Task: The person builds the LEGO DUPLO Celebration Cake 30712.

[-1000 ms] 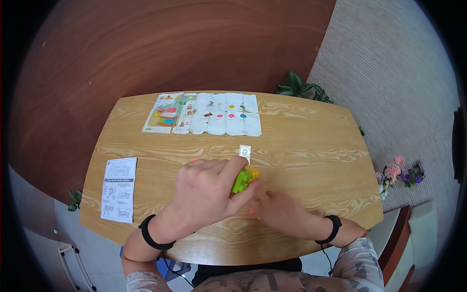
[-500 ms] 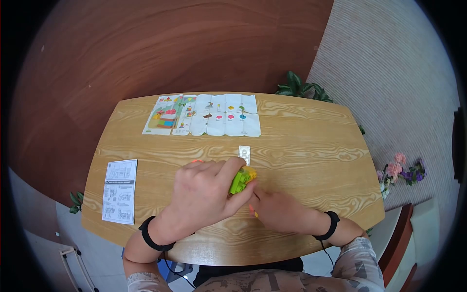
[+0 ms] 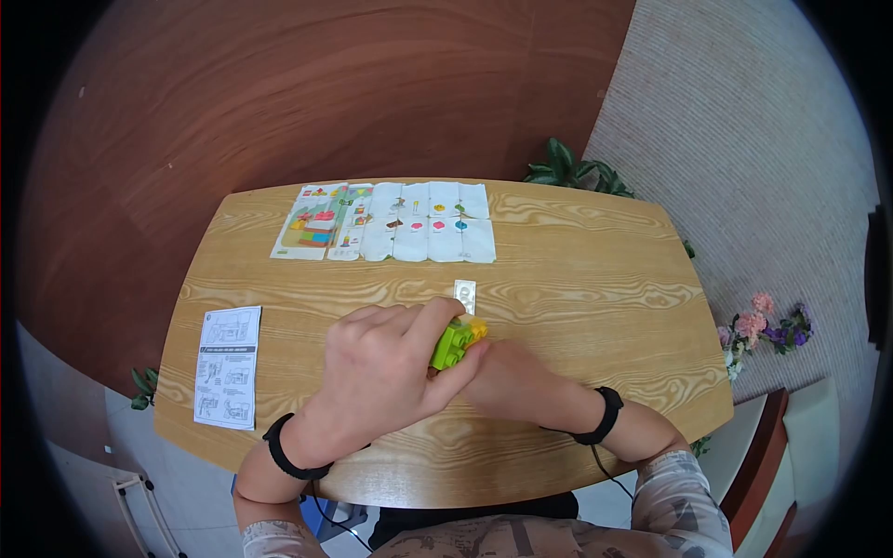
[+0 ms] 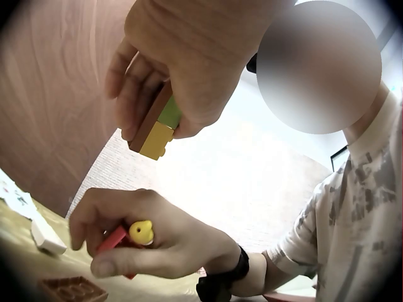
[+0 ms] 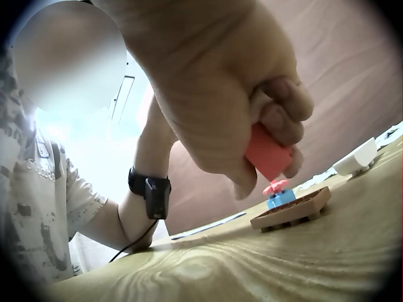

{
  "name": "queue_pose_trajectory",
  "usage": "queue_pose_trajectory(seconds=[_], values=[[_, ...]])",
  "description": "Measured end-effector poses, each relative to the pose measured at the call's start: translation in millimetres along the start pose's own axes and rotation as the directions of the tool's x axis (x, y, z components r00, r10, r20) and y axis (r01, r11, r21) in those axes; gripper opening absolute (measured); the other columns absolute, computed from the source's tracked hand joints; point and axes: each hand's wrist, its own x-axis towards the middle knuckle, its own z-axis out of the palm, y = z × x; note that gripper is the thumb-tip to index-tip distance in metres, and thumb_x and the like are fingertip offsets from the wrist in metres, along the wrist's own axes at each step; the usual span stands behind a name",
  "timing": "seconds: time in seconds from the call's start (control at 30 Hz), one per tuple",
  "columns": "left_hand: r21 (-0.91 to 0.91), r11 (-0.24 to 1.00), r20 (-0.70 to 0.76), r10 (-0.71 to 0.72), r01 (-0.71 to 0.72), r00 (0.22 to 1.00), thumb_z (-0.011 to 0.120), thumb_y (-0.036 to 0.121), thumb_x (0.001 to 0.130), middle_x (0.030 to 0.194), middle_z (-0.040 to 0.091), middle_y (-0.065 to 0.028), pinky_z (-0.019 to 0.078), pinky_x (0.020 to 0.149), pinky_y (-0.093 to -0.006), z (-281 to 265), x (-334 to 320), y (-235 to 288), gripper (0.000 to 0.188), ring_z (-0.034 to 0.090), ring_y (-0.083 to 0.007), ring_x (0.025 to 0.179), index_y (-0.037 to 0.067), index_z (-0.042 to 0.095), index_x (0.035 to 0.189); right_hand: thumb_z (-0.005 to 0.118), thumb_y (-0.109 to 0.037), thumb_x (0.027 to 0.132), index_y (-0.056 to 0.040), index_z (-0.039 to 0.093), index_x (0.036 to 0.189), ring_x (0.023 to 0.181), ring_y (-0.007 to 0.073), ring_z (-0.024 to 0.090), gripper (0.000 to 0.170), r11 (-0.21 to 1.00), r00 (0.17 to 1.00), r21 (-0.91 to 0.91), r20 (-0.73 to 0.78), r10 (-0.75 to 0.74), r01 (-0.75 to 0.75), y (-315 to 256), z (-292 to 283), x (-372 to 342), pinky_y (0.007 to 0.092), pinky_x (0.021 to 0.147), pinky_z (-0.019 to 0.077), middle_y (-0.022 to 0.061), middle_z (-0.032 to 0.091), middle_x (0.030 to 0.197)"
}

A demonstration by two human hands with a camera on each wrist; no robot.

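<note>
A green brick [image 4: 170, 114] and yellow brick [image 4: 157, 142] look already joined to a brown piece [image 4: 150, 122] in the left hand's [image 3: 383, 355] grip, above the worktop [image 3: 595, 279], inside its near edge; the right hand's [image 3: 516, 379] grip holds a red brick [image 5: 269, 153] and yellow figure [image 4: 141, 233]. Seemingly unattached: these, brown plate [image 5: 291, 210], blue brick [image 5: 281, 200].

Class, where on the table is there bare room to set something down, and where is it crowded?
The widest bare patch of table runs from the colourful leaflet and right hand to the right edge. A narrower one lies between the black-and-white sheet and left hand. It is crowded near the hands, around the brown plate and blue brick.
</note>
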Motion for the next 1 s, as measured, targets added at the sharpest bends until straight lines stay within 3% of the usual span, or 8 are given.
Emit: queue_pose_trajectory(seconds=[0.2,0.4,0.5,0.6,0.7,0.77,0.9,1.0], values=[[0.009,1.0,0.01,0.009,-0.009,1.0,0.08,0.029,0.081,0.065,0.068,-0.0104,0.053,0.055,-0.0357,-0.4,-0.4,-0.6,0.029,0.069,-0.0282,0.058,0.008,0.068,0.097,0.063,-0.016,0.09,0.0003,0.065,0.097,0.077,0.0342,0.069,0.018,0.98,0.981,0.178,-0.185,-0.06,0.094,1.7,17.0,8.1,0.0452,0.06,0.0535,0.0166,0.069,0.083],[-0.023,1.0,0.025,-0.016,0.016,1.0,0.08,0.026,0.082,0.071,0.07,-0.0122,0.0547,0.058,-0.0359,-0.4,0.6,-0.1,0.03,0.071,-0.0292,0.063,0.006,0.068,0.1,0.062,-0.019,0.093,-0.0008,0.064,0.094,0.076,0.0349,0.069,0.018,0.987,0.972,0.072,-0.199,-0.125,0.142,12.4,29.5,7.1,0.0449,0.059,0.0533,0.0158,0.069,0.083],[-0.077,0.994,0.008,-0.072,0.072,0.997,0.08,0.019,0.083,0.084,0.073,-0.0155,0.0567,0.062,-0.0364,-2.7,1.0,-0.1,0.029,0.073,-0.0304,0.072,0.004,0.068,0.104,0.062,-0.024,0.097,-0.0027,0.063,0.095,0.074,0.0358,0.068,0.021,0.998,0.996,-0.026,0.073,0.05,-0.048,3.5,2.7,3.5,0.0451,0.058,0.053,0.0157,0.068,0.086],[-0.148,0.984,-0.012,-0.099,0.096,0.995,0.078,0.011,0.083,0.098,0.074,-0.0186,0.0585,0.068,-0.0358,-4.9,1.9,0.0,0.027,0.075,-0.0314,0.082,0.001,0.068,0.107,0.061,-0.032,0.099,-0.0047,0.063,0.104,0.072,0.0364,0.068,0.028,0.978,0.998,-0.199,0.005,0.068,-0.066,-7.0,-40.1,-5.5,0.046,0.057,0.0523,0.015,0.068,0.089],[-0.221,0.972,-0.026,-0.089,0.081,0.996,0.076,0.005,0.083,0.106,0.074,-0.0194,0.059,0.073,-0.035,-2.9,2.5,-4.4,0.027,0.075,-0.0322,0.091,0.0,0.067,0.108,0.075,-0.041,0.087,-0.0073,0.066,0.109,0.074,0.0289,0.07,0.042,0.955,0.982,-0.254,-0.145,0.118,-0.152,-26.5,-82.2,-18.0,0.0393,0.064,0.0542,0.01,0.07,0.091],[-0.274,0.957,0.008,-0.098,0.097,0.995,0.075,0.004,0.082,0.109,0.074,-0.0192,0.0588,0.078,-0.0352,-3.8,2.1,-5.3,0.028,0.075,-0.0331,0.096,-0.001,0.067,0.108,0.073,-0.042,0.09,-0.007,0.065,0.111,0.069,0.0272,0.068,0.042,0.968,0.957,-0.23,-0.29,0.027,-0.097,-34.6,-97.5,-27.1,0.0384,0.058,0.053,0.0075,0.067,0.087],[-0.503,0.845,0.173,-0.105,0.18,0.979,0.073,0.002,0.081,0.118,0.072,-0.0176,0.0551,0.089,-0.0359,-2.5,3.8,-2.2,0.03,0.072,-0.0295,0.105,0.0,0.066,0.11,0.076,-0.041,0.087,-0.0057,0.065,0.112,0.065,0.0217,0.067,0.045,0.968,0.882,-0.251,-0.458,-0.114,-0.005,-37.1,-99.0,-31.0,0.0329,0.053,0.0516,0.0032,0.063,0.082],[-0.619,0.722,0.309,-0.138,0.309,0.941,0.073,0.001,0.081,0.126,0.069,-0.0158,0.053,0.093,-0.0363,-1.4,2.7,1.8,0.034,0.068,-0.0253,0.11,0.0,0.064,0.115,0.077,-0.038,0.087,-0.0045,0.065,0.115,0.064,0.0211,0.066,0.046,0.964,0.882,-0.264,-0.459,-0.106,-0.022,-40.2,-95.7,-30.2,0.0322,0.051,0.051,0.0032,0.062,0.081]])
